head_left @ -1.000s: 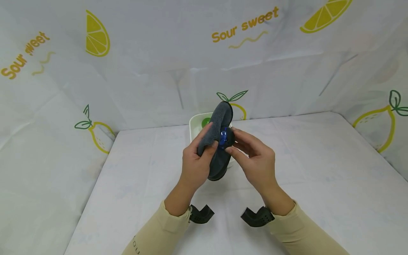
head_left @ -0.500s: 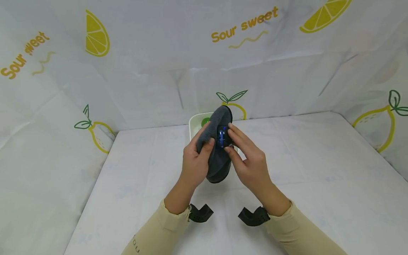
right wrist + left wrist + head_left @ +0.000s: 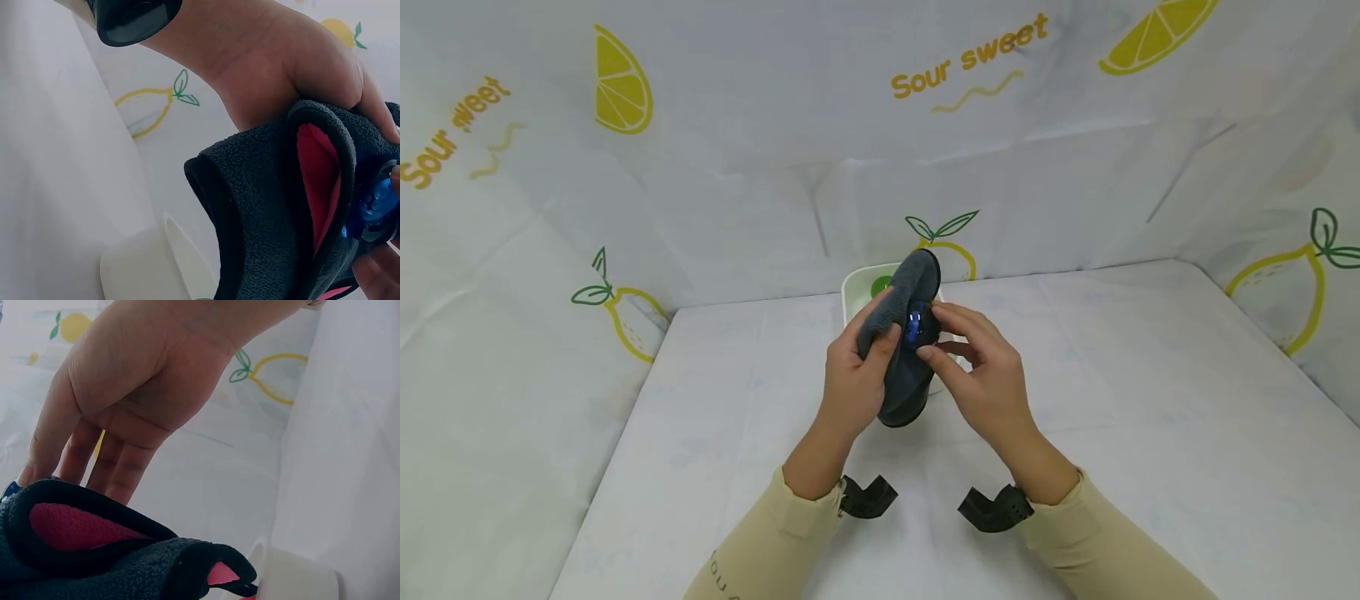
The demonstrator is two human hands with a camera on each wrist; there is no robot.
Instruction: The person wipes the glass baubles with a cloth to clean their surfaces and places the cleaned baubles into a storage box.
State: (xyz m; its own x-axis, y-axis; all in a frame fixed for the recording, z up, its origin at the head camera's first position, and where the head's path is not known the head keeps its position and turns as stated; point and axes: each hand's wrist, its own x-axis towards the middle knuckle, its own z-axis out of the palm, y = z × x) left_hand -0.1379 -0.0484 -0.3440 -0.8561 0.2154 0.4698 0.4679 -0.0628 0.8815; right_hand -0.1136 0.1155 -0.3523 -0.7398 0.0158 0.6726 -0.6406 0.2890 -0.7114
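Observation:
In the head view my left hand [image 3: 853,375] grips a grey-blue towelling cloth [image 3: 904,392], its thumb on the near face and the fingers behind. Dark edging and a pink-red underside show on the cloth [image 3: 259,200] in the right wrist view. My right hand [image 3: 985,371] pinches a glossy blue and black rounded thing [image 3: 917,325] between thumb and fingers; its exact kind is unclear. Cloth touches the side of this blue thing [image 3: 378,200]. In the left wrist view the right hand [image 3: 134,381] appears above the cloth [image 3: 125,569], which covers most of the held thing.
A white plastic container [image 3: 853,292] stands on the white-covered table [image 3: 737,400], behind the hands and partly hidden. Something round and green [image 3: 882,286] is inside it. A lemon-printed sheet [image 3: 760,200] hangs at the back.
Cloth and blue thing have shifted slightly left and turned a little over the second. My right hand has moved left with its thing, more of whose blue face showed half a second ago.

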